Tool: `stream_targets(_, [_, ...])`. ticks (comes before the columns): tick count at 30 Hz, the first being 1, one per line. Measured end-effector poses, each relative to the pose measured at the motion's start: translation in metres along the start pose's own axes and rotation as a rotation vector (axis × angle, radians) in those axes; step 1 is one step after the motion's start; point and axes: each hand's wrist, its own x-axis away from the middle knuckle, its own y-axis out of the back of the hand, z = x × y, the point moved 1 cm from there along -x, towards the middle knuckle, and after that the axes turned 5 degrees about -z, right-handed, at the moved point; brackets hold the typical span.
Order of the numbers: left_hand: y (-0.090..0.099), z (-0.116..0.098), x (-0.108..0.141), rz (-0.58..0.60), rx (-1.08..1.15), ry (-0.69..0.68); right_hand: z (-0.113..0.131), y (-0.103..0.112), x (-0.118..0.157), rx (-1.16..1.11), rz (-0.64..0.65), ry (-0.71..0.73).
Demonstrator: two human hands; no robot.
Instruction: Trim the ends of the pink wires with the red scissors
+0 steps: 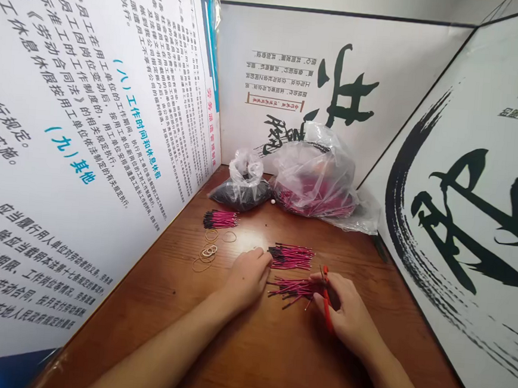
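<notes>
My right hand holds a pair of red-handled scissors, its fingertips at the right ends of a loose, fanned pile of thin pink sticks with dark tips. Just beyond that pile lies a neater bundle of the same pink, black-ended pieces. My left hand has its fingers curled together at the black left ends of this bundle. Whatever lies between those fingertips is hidden. Farther back on the left is a smaller pink and black bundle.
Several rubber bands lie on the brown wooden table left of my left hand. Behind stand a clear bag of black pieces and a larger plastic bag with pink sticks. Printed white panels enclose three sides.
</notes>
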Motion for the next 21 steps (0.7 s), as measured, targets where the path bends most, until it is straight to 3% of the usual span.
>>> stream_targets(7, [0.001, -0.011, 0.008, 0.062, 0.044, -0.244, -0.003, 0.001, -0.002, 0.021, 0.005, -0.012])
stream_targets(14, [0.002, -0.013, 0.011, 0.108, 0.140, -0.366, 0.002, -0.003, -0.004, 0.010, 0.029, 0.003])
stream_targets(21, [0.002, -0.014, 0.010, 0.084, 0.101, -0.247, 0.007, -0.001, -0.004, -0.010, 0.044, 0.010])
